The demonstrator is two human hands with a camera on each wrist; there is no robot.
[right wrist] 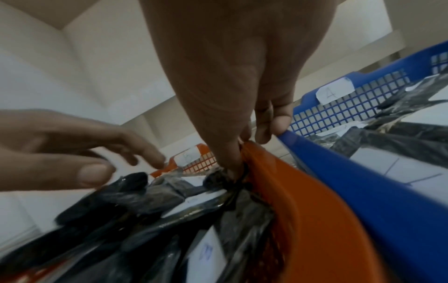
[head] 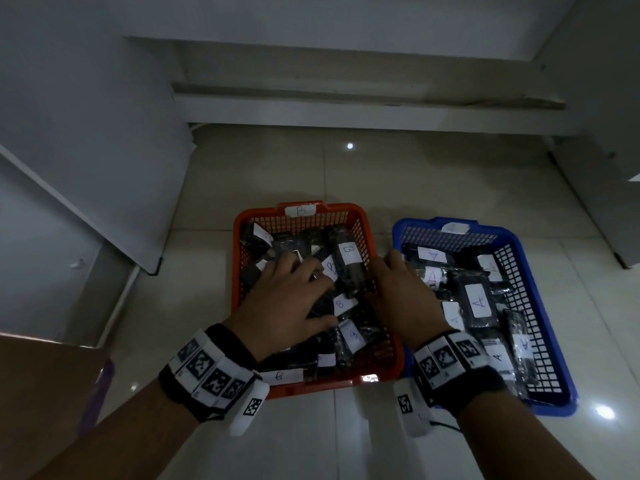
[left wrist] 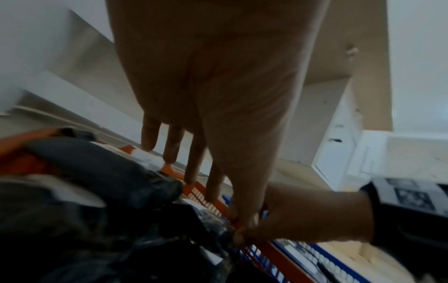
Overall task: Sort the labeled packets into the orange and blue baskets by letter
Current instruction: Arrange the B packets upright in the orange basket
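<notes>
The orange basket (head: 239, 271), tagged B, stands on the floor with several black packets labeled B (head: 348, 268) in it. To its right, the blue basket (head: 526, 268) is tagged A and holds black packets labeled A (head: 479, 301). My left hand (head: 287, 299) lies on the B packets with its fingers straight and spread. My right hand (head: 401, 296) grips the orange basket's right rim (right wrist: 315, 210). Its thumb is inside against a black packet's corner, and its fingers curl down the outside next to the blue basket (right wrist: 363, 181).
Both baskets sit close together on pale floor tiles (head: 346, 168). A white cabinet panel (head: 86, 150) leans in at the left, and a low white ledge (head: 346, 109) runs along the back. A brown cardboard box (head: 41, 375) is at the lower left.
</notes>
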